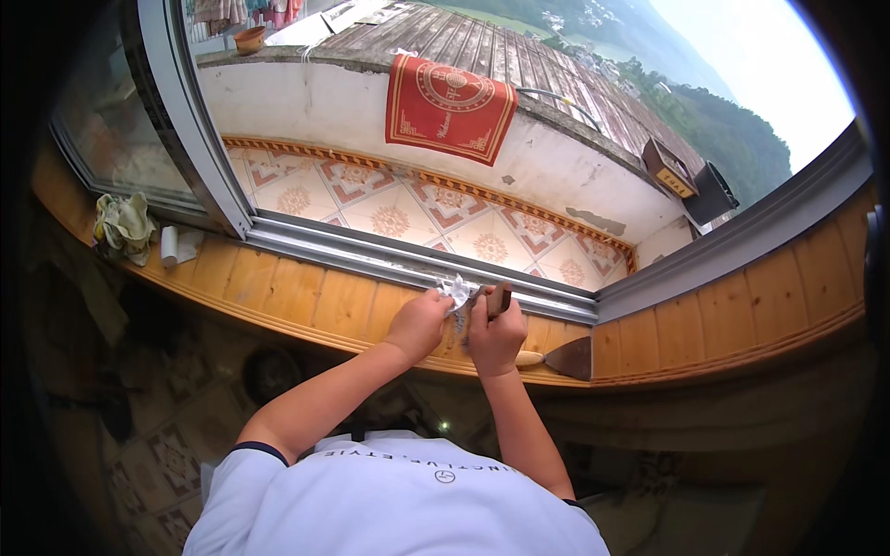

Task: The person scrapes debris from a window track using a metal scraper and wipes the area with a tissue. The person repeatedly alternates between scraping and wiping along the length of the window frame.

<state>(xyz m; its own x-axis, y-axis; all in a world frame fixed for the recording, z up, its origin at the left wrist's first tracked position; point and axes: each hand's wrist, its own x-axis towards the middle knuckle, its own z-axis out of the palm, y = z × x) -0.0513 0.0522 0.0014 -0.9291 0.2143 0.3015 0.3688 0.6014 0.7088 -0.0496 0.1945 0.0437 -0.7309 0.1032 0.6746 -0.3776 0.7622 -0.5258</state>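
Observation:
My left hand [419, 325] pinches a crumpled white tissue [455, 292] above the inner edge of the metal window track [334, 258]. Beside it on the right, my right hand [498, 333] grips a brown handle [499, 300], apparently of a small scraper whose working end is mostly hidden by the fingers. Grey debris [459, 323] lies on the wooden sill [285, 288] between my hands. To the right of my right hand, a wide-bladed scraper [570, 358] with a light wooden handle rests on the sill near its front edge.
A crumpled cloth [125, 226] and a white roll [169, 246] lie at the sill's left end. The sliding window frame [195, 125] stands at the left. Outside, a red mat [450, 108] hangs over the balcony wall [292, 97]. A dark round container [271, 375] is below the sill.

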